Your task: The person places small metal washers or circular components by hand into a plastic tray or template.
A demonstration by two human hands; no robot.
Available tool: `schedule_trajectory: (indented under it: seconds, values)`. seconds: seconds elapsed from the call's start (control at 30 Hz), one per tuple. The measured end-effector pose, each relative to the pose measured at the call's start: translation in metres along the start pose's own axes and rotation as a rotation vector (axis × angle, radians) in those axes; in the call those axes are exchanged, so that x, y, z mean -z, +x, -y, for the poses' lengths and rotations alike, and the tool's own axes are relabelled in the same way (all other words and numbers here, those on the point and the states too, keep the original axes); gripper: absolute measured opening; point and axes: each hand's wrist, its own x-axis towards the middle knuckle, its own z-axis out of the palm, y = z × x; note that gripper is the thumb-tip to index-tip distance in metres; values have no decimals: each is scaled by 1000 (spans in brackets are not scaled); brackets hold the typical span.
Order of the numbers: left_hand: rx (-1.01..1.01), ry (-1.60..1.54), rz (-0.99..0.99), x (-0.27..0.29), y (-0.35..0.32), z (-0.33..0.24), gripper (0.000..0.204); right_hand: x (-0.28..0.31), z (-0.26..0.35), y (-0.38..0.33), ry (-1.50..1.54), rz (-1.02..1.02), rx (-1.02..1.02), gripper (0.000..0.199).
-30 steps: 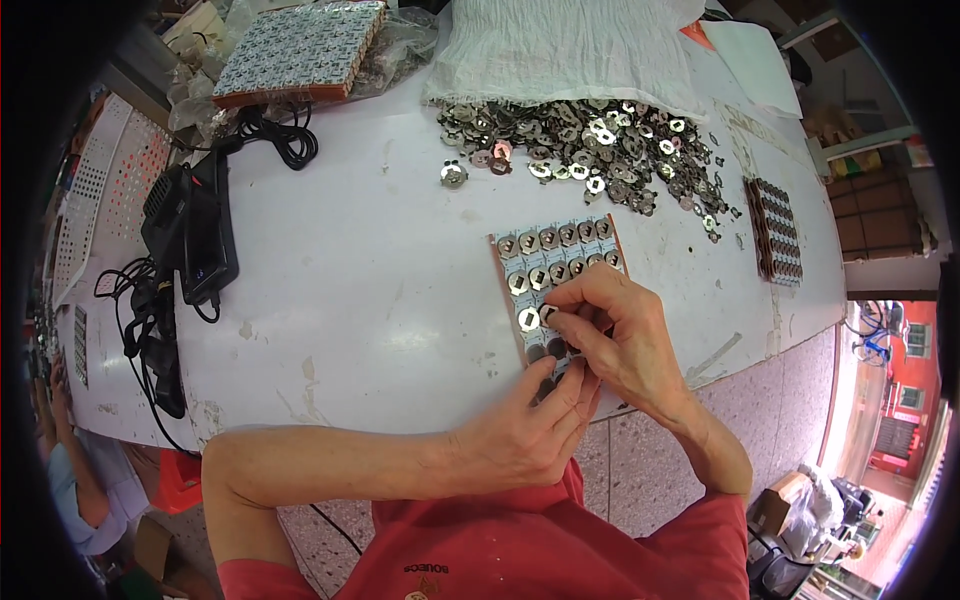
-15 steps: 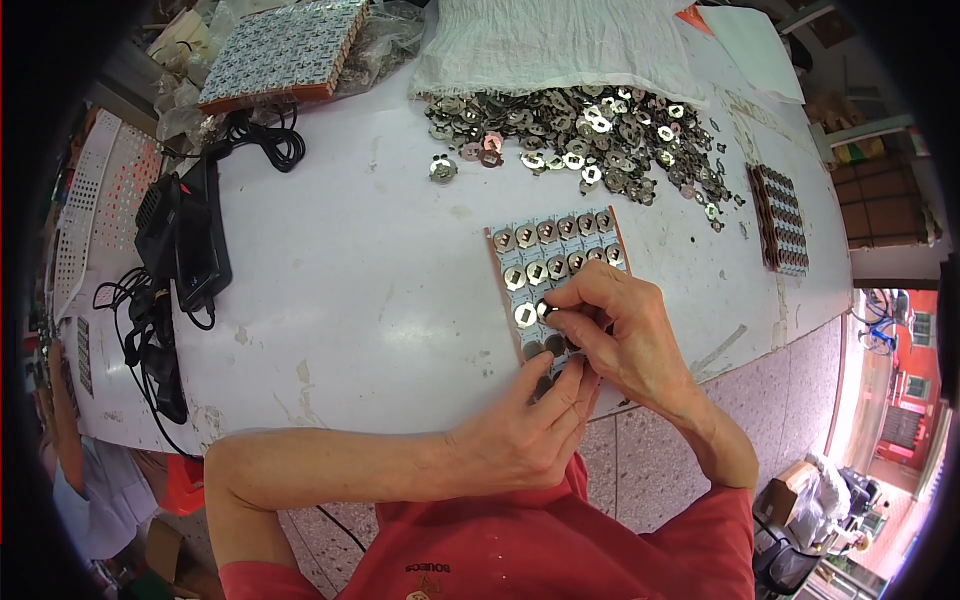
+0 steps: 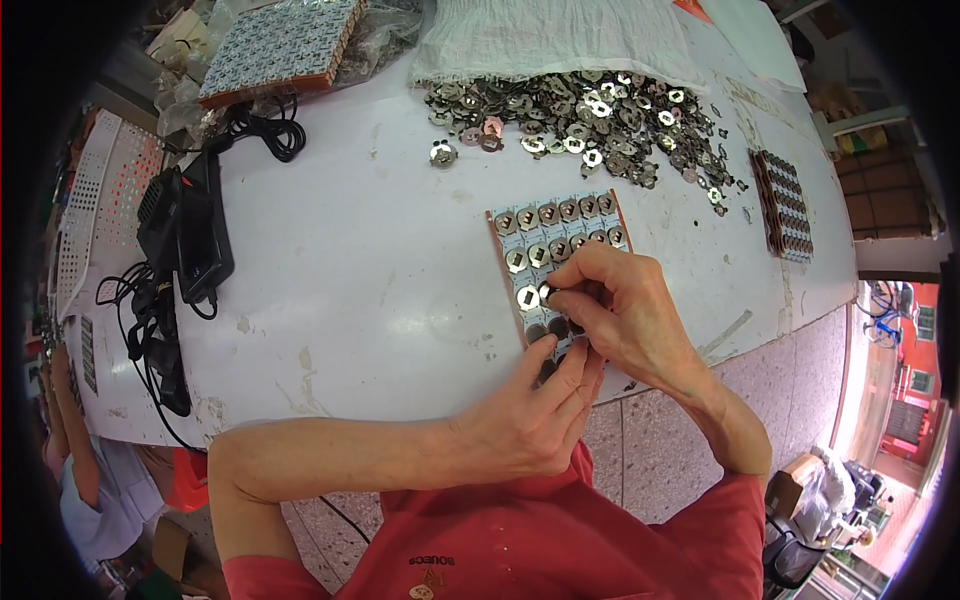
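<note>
A panel of joined circuit boards point(image 3: 508, 288) lies on the table before me, its upper rows carrying round metal clips point(image 3: 527, 298) with a cut-out in the middle. Over the panel's middle, my right hand point(image 3: 625, 315) pinches with thumb and forefinger at a small shiny metal clip point(image 3: 547, 292) in the third row; its other fingers are curled. Dark round discs point(image 3: 558, 327) show in the row below. My left hand point(image 3: 530, 415) rests at the panel's near end, thumb and outstretched fingers apart, touching it. The hands hide the panel's lower right part.
A heap of loose metal clips point(image 3: 600, 125) lies beyond the panel under a white woven sack point(image 3: 560, 40). Stacked panels sit at right point(image 3: 782, 205) and far left point(image 3: 280, 50). Black power adapters with cables point(image 3: 190, 235) occupy the left. A person's arm point(image 3: 75, 420) shows at far left.
The whole view has shifted slightly, so the panel and heap sit a little higher. My right hand stays pinched at the same spot in the third row; my left hand keeps its place.
</note>
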Motion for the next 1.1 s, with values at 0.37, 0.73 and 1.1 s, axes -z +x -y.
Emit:
schedule_trajectory:
  seconds: [0.37, 0.73, 1.1]
  values:
    - [-15, 10, 14, 0, 1, 3, 41, 0, -5, 3, -28, 3, 69, 10]
    - [-2, 56, -10, 1, 0, 0, 37, 16, 7, 19, 3, -149, 144, 14]
    - [-18, 47, -42, -1, -1, 2, 36, 6, -6, 108, -298, -164, 195, 17]
